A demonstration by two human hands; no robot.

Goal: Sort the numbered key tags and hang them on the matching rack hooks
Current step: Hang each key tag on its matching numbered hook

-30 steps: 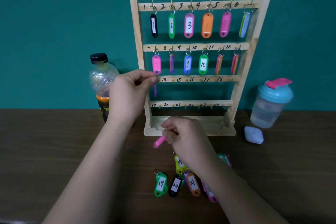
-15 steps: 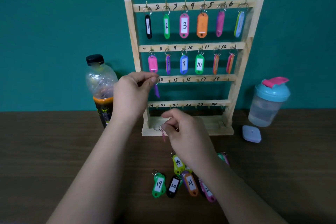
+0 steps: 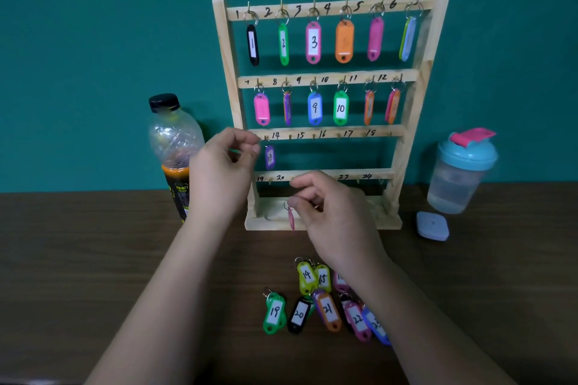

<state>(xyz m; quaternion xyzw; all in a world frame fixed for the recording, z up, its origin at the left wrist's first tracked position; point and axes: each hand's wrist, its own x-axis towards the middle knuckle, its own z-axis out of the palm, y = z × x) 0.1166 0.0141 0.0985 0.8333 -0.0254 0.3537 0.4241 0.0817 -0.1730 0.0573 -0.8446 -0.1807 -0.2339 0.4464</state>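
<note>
Twelve tags (image 3: 313, 42) already hang on the two upper rails of the wooden rack (image 3: 418, 94), and a purple tag (image 3: 270, 157) hangs below the third rail at its left end, near the middle of the frame. The left hand (image 3: 223, 172) is just beside it, thumb and fingers curled together; whether they touch its ring I cannot tell. The right hand (image 3: 334, 216) is lower, in front of the rack base, and pinches a pink tag (image 3: 291, 219) at its top, so it hangs edge-on and its number does not show. Loose tags (image 3: 327, 311) lie grouped on the table (image 3: 93, 244) at the lower centre, with 14, 15, 19, 20, 21 and 22 readable. I judge such a tag to be very light, of hard smooth plastic, not fragile, and free to swing under its thin metal ring. The best hold is probably the ring itself or the neck just under it, so the ring faces the small hook. A hold on the body would likely let the ring flop away. The hooks stand near each other, so a neighbouring tag may get knocked.
</note>
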